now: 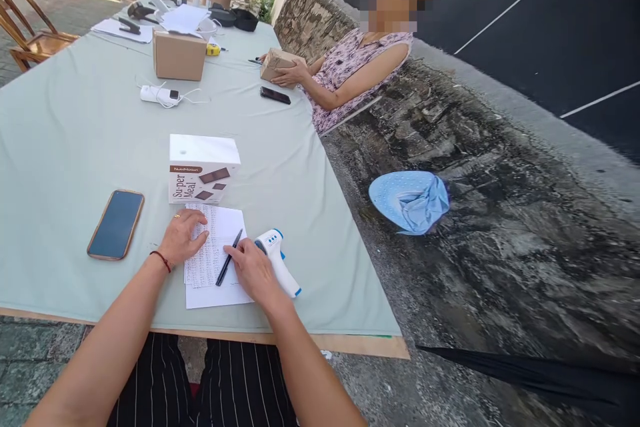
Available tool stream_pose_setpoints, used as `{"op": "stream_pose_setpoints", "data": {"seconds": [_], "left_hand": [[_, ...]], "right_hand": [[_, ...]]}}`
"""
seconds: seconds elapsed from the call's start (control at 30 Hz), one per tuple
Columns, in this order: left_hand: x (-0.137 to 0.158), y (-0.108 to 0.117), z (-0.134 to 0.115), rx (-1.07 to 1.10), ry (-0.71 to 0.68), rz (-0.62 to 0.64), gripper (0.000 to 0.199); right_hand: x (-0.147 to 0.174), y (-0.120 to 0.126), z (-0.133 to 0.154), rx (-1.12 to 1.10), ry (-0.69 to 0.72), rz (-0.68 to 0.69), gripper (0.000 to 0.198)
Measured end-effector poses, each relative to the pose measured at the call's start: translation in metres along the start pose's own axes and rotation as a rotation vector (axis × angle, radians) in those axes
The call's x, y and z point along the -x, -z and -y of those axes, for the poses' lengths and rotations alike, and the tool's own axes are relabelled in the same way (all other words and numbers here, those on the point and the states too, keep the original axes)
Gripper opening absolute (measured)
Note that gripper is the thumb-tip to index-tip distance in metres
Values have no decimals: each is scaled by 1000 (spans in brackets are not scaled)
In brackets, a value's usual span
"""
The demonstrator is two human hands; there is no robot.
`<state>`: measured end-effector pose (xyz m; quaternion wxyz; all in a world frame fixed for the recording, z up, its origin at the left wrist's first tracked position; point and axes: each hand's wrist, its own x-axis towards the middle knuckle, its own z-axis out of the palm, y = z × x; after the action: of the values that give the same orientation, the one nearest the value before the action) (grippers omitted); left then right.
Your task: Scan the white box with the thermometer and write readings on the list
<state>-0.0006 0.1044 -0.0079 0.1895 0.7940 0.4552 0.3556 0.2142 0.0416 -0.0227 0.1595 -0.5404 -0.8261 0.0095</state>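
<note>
My left hand [183, 239] rests open on the left edge of a sheet of paper printed with dense rows [204, 260], fingers apart. Under it lies a white sheet [210, 298]. My right hand [255, 271] has its thumb and fingers closed on a black pen [223, 272], which slants across the papers. Right beside that hand, partly behind it, lies a white and blue infrared thermometer [283, 267]. Just beyond the papers stands a white and brown "Super Meal" box [200, 177]. A phone in a brown-edged case [116, 225] lies left of my left hand.
A pale green cloth covers the table [65, 213]. Farther off are a cardboard box [179, 60], a white power strip [159, 95] and a dark phone [275, 95]. A seated person [350, 73] at right holds a small carton [281, 62]. A blue hat [410, 203] lies on the stone.
</note>
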Motion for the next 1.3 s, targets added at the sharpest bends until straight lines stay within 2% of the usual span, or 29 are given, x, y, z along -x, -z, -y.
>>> {"op": "stream_pose_setpoints", "data": {"seconds": [0.2,0.3,0.4,0.47,0.57,0.6,0.7,0.77,0.83,0.9,1.0,1.07,1.2,1.3], "left_hand": [[0,-1,3,6,44,22,13],[0,0,3,13,66,31,13],[-1,0,3,21,83,35,13],[-1,0,3,18,90,29,13],[-3,0,4,8,94,27,13],[-3,1,4,4,96,32,14],[-5,2,4,-14,107,47,14],[-6,2,2,-20,103,85,17],[-6,2,-1,-43,93,168,28],[-4,2,-5,-85,80,276,52],[-2,2,-12,-148,48,420,91],[0,2,-15,-177,27,481,107],[2,2,-19,-219,19,565,121],[1,3,-21,-247,30,609,125]], "right_hand": [[-13,10,-16,27,264,-6,25],[-7,21,-18,-51,314,-68,18],[7,27,-5,-270,208,-218,13],[15,25,15,-478,50,-331,10],[15,24,60,-820,-240,-467,8],[12,25,75,-953,-291,-461,11],[-3,30,100,-1250,-189,-273,18],[-6,30,95,-1333,-316,-324,16],[1,25,78,-1321,-505,-451,8],[16,18,61,-1264,-606,-500,14],[42,13,48,-1150,-559,-406,12],[55,12,48,-1058,-508,-319,14],[65,9,54,-875,-600,-330,9],[64,7,55,-857,-616,-342,9]]}}
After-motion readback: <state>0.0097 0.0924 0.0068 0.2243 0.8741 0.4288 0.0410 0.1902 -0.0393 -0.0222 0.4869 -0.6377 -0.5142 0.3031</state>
